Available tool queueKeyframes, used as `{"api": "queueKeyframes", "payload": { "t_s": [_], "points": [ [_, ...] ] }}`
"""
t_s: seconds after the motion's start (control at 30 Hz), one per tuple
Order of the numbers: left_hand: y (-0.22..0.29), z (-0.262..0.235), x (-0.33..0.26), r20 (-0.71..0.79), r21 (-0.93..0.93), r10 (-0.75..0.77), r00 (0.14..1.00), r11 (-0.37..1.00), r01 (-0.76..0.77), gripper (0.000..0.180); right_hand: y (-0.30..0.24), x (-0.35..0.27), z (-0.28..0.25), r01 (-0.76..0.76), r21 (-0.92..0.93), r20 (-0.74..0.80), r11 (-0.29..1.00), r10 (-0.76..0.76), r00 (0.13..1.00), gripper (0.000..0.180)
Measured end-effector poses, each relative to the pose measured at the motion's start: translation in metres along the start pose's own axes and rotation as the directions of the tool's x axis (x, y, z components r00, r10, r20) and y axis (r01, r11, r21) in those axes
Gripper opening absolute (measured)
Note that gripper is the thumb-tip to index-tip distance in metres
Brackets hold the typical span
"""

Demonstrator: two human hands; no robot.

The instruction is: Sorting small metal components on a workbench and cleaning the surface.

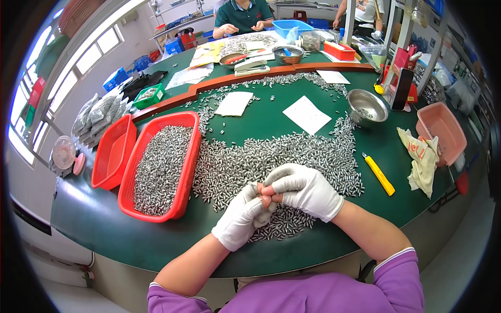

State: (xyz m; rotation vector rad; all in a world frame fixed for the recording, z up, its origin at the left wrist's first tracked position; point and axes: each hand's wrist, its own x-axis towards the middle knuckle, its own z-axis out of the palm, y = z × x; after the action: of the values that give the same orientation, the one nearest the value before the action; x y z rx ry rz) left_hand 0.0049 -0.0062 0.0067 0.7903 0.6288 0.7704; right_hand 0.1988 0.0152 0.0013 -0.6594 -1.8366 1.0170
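Note:
Both my hands wear white gloves with bare fingertips and meet above a wide spread of small silvery metal pins point(235, 167). My left hand point(244, 213) is closed, its fingertips pressed together against those of the other hand. My right hand point(302, 189) pinches from the right side, its fingers closed too. Whatever lies between the fingertips is too small and hidden to make out. Left of the pile, a red plastic basket point(194, 151) is filled with the same kind of pins. More pins lie below my hands on the green table point(130, 240).
An orange-red basket point(107, 161) and a small pink fan point(65, 152) stand at left. To the right are a yellow utility knife point(379, 175), a steel bowl point(373, 99), a cloth point(420, 161) and a pink basket point(454, 133). Paper sheets point(308, 115) lie ahead. Across the table sits another person point(242, 18).

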Motion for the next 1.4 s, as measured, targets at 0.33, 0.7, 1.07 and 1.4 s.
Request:
{"api": "queueKeyframes", "payload": {
  "t_s": [0.33,0.7,1.07,1.4],
  "points": [
    [-0.001,-0.006,-0.001,0.031,-0.011,-0.001,1.0,1.0,0.001,0.025,-0.011,0.001,0.001,-0.074,-0.109,-0.059,0.991,0.068,0.996,0.018],
    [0.002,-0.005,0.0,0.027,-0.057,-0.02,0.999,0.998,0.022,0.025,-0.006,0.002,0.001,-0.029,-0.129,-0.105,0.991,0.016,0.994,0.013],
    [0.0,-0.005,0.0,0.02,-0.019,0.031,0.999,0.999,-0.031,0.024,-0.006,0.008,-0.001,0.132,-0.381,-0.163,0.915,-0.206,0.965,0.017],
    [-0.001,-0.006,0.001,-0.006,-0.004,0.059,0.998,0.998,-0.059,0.024,-0.003,0.009,-0.007,0.159,-0.655,-0.097,0.739,-0.291,0.952,0.015]
  ]
}}
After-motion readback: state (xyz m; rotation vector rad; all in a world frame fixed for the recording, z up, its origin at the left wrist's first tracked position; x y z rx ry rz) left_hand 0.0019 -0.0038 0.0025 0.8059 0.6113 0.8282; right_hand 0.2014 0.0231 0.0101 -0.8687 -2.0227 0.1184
